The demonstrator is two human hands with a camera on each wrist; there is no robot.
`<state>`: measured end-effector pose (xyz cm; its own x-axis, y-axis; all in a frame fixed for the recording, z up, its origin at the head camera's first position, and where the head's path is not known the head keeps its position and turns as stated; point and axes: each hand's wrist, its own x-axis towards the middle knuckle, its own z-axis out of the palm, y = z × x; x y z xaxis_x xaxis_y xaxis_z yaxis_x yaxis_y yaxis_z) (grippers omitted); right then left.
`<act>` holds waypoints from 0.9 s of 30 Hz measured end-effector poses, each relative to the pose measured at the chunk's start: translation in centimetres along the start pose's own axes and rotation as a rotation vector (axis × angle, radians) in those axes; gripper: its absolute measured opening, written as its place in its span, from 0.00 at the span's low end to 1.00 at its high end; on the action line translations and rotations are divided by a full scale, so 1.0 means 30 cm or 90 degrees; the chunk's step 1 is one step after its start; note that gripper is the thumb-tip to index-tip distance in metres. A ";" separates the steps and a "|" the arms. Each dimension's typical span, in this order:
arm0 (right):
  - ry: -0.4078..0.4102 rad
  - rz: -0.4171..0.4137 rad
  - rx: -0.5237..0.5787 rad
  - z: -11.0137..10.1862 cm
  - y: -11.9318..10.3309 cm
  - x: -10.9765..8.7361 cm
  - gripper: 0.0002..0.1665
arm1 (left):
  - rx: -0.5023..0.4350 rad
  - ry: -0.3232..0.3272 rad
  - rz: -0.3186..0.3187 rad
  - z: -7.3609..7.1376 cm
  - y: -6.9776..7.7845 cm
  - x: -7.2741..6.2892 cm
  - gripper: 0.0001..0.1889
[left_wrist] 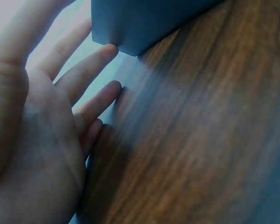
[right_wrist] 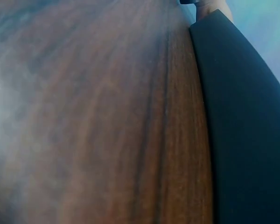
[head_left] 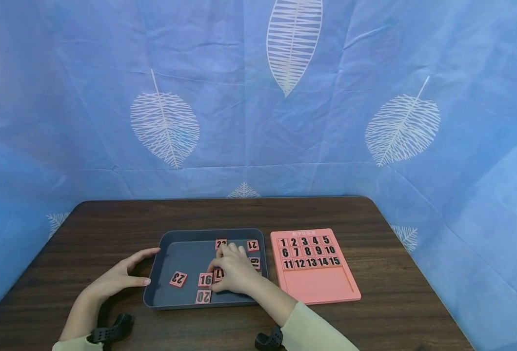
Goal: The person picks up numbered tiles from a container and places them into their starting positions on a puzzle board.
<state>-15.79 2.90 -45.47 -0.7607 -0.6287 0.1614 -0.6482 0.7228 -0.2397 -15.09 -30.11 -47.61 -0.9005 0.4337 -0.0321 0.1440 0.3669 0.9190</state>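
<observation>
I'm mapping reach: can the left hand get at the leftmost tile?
Probably yes: the left hand is at the tray's left rim, and only that rim and bare floor lie between it and the leftmost tile.

The tray [head_left: 192,251] leaves its far-left corner free (tile 23 [head_left: 178,279] lies nearer); right fingers [head_left: 231,251] block the middle.

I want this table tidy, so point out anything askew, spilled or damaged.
The leftmost loose tile in the tray lies askew, turned at an angle to the tray's edges, while the 16 tile sits nearly square. I see no spill or damage.
</observation>
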 end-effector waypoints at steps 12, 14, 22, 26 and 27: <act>0.032 -0.015 0.035 -0.021 0.007 -0.005 0.16 | -0.013 -0.007 -0.015 -0.011 -0.013 0.008 0.36; 0.040 -0.020 0.046 -0.033 0.008 -0.010 0.15 | -0.012 -0.006 -0.016 -0.012 -0.012 0.008 0.36; 0.058 -0.024 0.075 -0.091 0.025 -0.049 0.15 | -0.015 -0.007 -0.019 -0.015 -0.007 0.008 0.36; 0.067 -0.021 0.084 -0.118 0.045 -0.081 0.15 | -0.017 -0.009 -0.019 -0.017 -0.009 0.008 0.36; 0.070 -0.020 0.086 -0.124 0.050 -0.089 0.15 | -0.016 -0.009 -0.019 -0.018 -0.010 0.008 0.36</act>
<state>-14.85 6.74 -42.70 -0.7442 -0.6099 0.2725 -0.6668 0.6539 -0.3576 -15.57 -30.56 -47.69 -0.8986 0.4338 -0.0655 0.1056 0.3589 0.9274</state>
